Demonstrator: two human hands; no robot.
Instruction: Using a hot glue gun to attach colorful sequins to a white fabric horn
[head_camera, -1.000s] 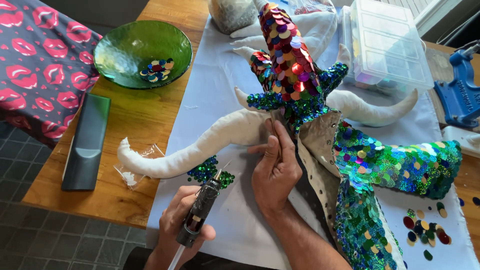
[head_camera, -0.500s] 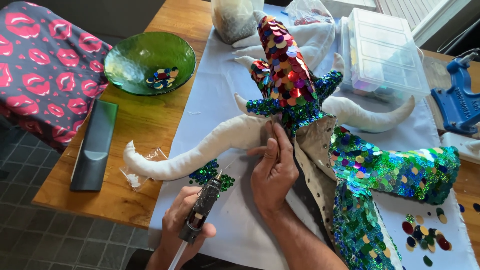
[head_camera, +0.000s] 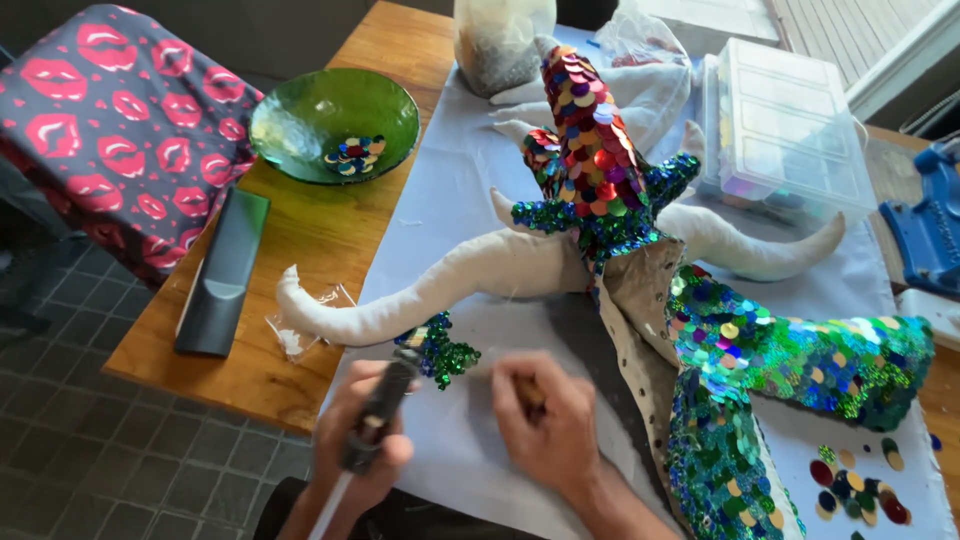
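Both hands have pulled back toward the person since a moment ago: the right hand, which had been pressing its fingers against the seam under the sequinned figure, now hovers blurred over the pale cloth, well clear of the figure. Its fingers are curled in loosely, and something small and brownish may sit between them (too smeared to tell what, or whether it is gripped at all). The left hand is wrapped shut around the dark glue gun, whose tip points up and away toward a little heap of green sequins lying on the cloth just beside it.

Beyond that heap runs a long white stuffed arm of the fabric figure, curling out past the cloth's edge onto the wooden table, with its tip beside a scrap of clear plastic. The figure's upright cone is covered in red, gold and purple discs; its lower limbs to the right are shiny green.

A green glass bowl holding a few sequins stands at the far left of the table, a dark flat case near the table's edge, and a clear plastic organiser box at the far right.
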